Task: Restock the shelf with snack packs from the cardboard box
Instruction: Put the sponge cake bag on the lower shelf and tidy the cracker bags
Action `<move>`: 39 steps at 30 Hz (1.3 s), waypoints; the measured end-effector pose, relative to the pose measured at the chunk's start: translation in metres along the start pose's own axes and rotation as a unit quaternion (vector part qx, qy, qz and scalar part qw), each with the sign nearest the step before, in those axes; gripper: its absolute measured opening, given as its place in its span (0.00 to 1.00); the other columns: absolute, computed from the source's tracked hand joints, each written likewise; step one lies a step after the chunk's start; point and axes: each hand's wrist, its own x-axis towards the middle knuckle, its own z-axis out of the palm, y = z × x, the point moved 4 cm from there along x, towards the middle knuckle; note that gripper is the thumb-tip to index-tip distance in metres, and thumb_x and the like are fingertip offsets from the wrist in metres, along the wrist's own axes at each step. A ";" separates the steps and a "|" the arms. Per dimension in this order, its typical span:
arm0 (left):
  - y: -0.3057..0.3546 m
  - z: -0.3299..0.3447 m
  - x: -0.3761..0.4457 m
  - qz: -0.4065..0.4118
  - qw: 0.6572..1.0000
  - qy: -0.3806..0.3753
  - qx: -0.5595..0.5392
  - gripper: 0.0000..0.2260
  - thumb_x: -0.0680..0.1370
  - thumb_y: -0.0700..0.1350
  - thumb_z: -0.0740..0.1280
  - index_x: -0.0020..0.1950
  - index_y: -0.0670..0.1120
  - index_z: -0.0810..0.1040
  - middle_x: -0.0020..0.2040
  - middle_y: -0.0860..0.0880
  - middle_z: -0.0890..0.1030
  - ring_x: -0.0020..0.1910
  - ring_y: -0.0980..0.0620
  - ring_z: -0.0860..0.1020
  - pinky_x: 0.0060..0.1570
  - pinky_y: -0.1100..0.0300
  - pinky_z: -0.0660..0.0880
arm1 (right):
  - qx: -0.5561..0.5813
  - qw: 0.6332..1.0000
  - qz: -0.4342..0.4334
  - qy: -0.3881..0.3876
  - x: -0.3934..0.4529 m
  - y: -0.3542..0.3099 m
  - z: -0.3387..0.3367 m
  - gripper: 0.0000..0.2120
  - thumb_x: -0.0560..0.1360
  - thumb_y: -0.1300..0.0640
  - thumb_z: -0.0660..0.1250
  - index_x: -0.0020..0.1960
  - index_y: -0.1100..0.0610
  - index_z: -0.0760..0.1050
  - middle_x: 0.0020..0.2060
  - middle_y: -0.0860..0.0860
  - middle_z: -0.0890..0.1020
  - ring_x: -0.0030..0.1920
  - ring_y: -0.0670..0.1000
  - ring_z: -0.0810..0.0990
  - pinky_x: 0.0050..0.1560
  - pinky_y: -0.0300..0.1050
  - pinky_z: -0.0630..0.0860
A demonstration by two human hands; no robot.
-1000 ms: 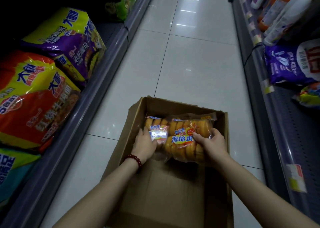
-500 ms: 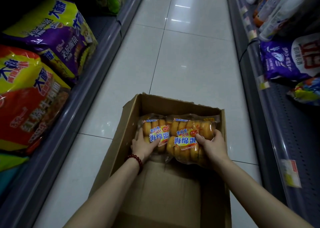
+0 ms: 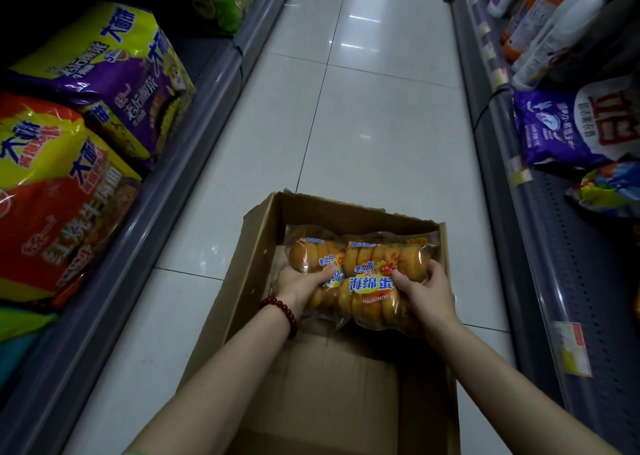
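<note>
Both hands are gripping snack packs over the cardboard box (image 3: 346, 392): the left hand (image 3: 300, 283) is curling under the left pack (image 3: 311, 255), and the right hand (image 3: 427, 293) is pinching the right pack (image 3: 375, 281). Clear wrappers are showing rows of golden cakes.

- Dim overall; the upper left corner falls into near black.
- Overhead lamps glare in streaks on the glossy white tiled floor (image 3: 367, 115).
- Wide-angle bending bows the grey metal shelf edges (image 3: 194, 149) outward.
- Packet print at the sides looks soft.

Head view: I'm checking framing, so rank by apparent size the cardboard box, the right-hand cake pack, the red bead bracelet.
1. cardboard box, though nearness inflates it.
2. right-hand cake pack, gripped by the right hand.
3. red bead bracelet, smallest.
</note>
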 end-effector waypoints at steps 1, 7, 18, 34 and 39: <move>0.001 0.001 -0.002 0.003 1.000 0.000 -0.003 0.35 0.63 0.47 0.80 0.67 0.44 0.71 0.60 0.43 0.80 0.53 0.44 0.80 0.50 0.48 0.80 | 0.009 1.000 0.001 -0.004 -0.002 -0.001 -0.001 0.32 0.71 0.52 0.73 0.71 0.52 0.63 0.62 0.54 0.76 0.58 0.58 0.79 0.56 0.60 0.78; 0.027 -0.011 -0.046 0.059 0.997 0.024 0.039 0.37 0.63 0.49 0.80 0.68 0.50 0.68 0.61 0.47 0.77 0.59 0.44 0.78 0.56 0.41 0.77 | 0.040 0.998 0.022 -0.038 -0.036 -0.030 -0.024 0.30 0.72 0.54 0.72 0.70 0.54 0.65 0.61 0.54 0.78 0.56 0.58 0.80 0.55 0.60 0.79; 0.146 -0.072 -0.264 0.041 0.997 -0.028 -0.054 0.23 0.70 0.41 0.76 0.63 0.45 0.74 0.55 0.43 0.82 0.52 0.43 0.82 0.53 0.43 0.79 | 0.125 0.969 0.101 -0.190 -0.171 -0.200 -0.094 0.23 0.69 0.59 0.73 0.63 0.56 0.74 0.53 0.58 0.84 0.52 0.60 0.83 0.54 0.56 0.79; 0.323 -0.168 -0.599 0.141 0.973 0.036 -0.181 0.17 0.70 0.36 0.74 0.56 0.46 0.78 0.51 0.44 0.84 0.52 0.44 0.82 0.56 0.46 0.77 | 0.087 0.913 0.029 -0.398 -0.388 -0.506 -0.131 0.48 0.49 0.51 0.84 0.66 0.59 0.71 0.57 0.63 0.81 0.56 0.64 0.81 0.49 0.54 0.80; 0.333 -0.190 -0.682 0.174 0.953 0.077 -0.234 0.15 0.71 0.35 0.73 0.56 0.44 0.77 0.42 0.46 0.86 0.39 0.48 0.85 0.36 0.56 0.81 | 0.068 0.887 -0.010 -0.456 -0.452 -0.560 -0.136 0.46 0.51 0.51 0.84 0.66 0.58 0.71 0.57 0.62 0.81 0.55 0.64 0.81 0.49 0.55 0.80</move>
